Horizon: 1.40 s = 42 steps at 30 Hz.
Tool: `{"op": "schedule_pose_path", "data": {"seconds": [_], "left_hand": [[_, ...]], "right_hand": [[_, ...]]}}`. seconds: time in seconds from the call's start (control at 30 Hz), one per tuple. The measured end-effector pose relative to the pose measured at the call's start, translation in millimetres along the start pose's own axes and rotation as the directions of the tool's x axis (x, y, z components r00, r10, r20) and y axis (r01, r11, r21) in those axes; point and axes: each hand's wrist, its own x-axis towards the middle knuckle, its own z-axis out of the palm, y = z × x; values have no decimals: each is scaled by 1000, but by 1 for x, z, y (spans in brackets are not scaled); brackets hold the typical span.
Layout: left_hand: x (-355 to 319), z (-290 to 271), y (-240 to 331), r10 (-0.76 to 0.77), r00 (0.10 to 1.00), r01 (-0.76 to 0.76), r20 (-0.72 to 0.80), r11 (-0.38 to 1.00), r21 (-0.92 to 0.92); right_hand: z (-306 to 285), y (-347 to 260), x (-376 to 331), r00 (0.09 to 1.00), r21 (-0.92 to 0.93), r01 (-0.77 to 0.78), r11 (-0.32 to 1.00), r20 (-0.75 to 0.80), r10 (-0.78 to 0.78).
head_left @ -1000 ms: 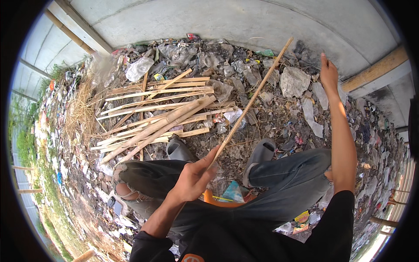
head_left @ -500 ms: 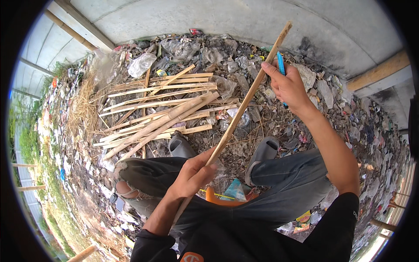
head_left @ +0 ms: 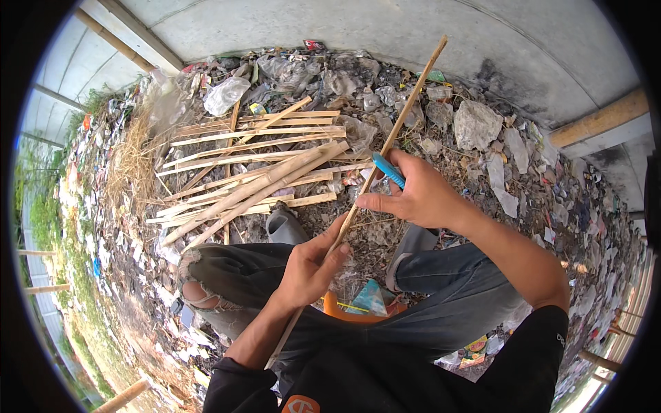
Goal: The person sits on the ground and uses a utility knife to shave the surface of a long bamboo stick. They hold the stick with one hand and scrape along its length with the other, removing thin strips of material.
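Lowered along wooden strip point(head_left: 407, 113), clasping blue tool point(head_left: 390, 171) in right grip point(head_left: 428, 194). Holding strip in left grip point(head_left: 310, 270), seemingly steadying work.

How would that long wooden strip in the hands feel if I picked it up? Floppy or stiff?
Probably fairly stiff: the long wooden strip sticks out nearly straight past the right hand. It's likely light, because it's so thin. It might still bend a little if pushed, being long and narrow.

A pale grey rock point(head_left: 478, 126) sits near the concrete wall point(head_left: 385, 27); a crumpled clear plastic bag point(head_left: 226, 96) lies near dry straw point(head_left: 134, 165).
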Motion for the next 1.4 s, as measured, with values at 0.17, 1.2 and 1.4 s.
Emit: {"op": "schedule_pose_path", "data": {"seconds": [0.17, 1.2, 1.4], "left_hand": [[1, -5, 0, -41, 999, 41, -3, 999, -29], [-23, -12, -12, -140, 967, 172, 212, 975, -144], [-3, -3, -8, -8, 988, 36, 156, 983, -179]], "right_hand": [[21, -10, -21, 996, -324, 90, 942, 19, -88], [-110, 78, 35, 850, -417, -335, 845, -521, 79], [-137, 89, 3, 761, -196, -278, 941, -642, 91]]}}
